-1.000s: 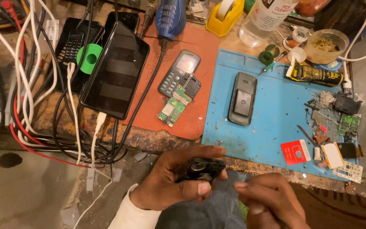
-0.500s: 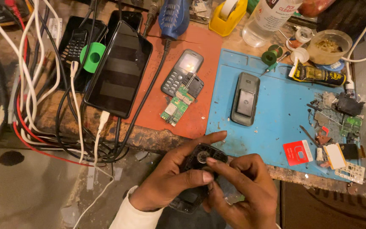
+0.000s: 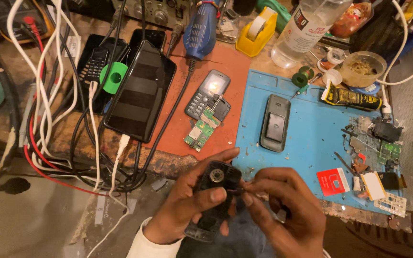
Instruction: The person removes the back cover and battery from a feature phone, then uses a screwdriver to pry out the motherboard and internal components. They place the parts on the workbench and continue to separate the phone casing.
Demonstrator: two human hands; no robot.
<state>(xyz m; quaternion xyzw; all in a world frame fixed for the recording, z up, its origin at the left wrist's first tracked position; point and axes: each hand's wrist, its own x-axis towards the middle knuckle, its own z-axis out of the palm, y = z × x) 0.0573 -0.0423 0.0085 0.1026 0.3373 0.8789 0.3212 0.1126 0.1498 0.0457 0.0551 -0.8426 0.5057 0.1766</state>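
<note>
The left hand (image 3: 187,210) grips a black phone housing (image 3: 213,198) held just off the near edge of the blue work mat (image 3: 307,143), its fingers wrapped round the shell with the thumb laid across the front and the forefinger stretched along the top edge; a round speaker part shows in the upper end of the housing. The right hand (image 3: 288,215) meets it from the mat's side, its thumb and forefinger pinched narrow on a small dark piece at the housing's right edge, too small to tell what it is. On the blue work mat lies a grey phone back (image 3: 275,123) face down, well apart from the hands, with a red card (image 3: 333,181) nearer them at the mat's near edge and a heap of broken circuit bits (image 3: 376,138) at the mat's far right side. Left of the mat sits an orange mat (image 3: 216,91) bearing a keypad phone (image 3: 206,94) and a green circuit board (image 3: 199,131) just beside it. Farther left from the blue mat a large black smartphone (image 3: 139,93) lies on the surface among tangled cables (image 3: 53,119). Beyond the mat's far edge stand a yellow tape dispenser (image 3: 256,31) and a clear plastic bottle (image 3: 304,31).
</note>
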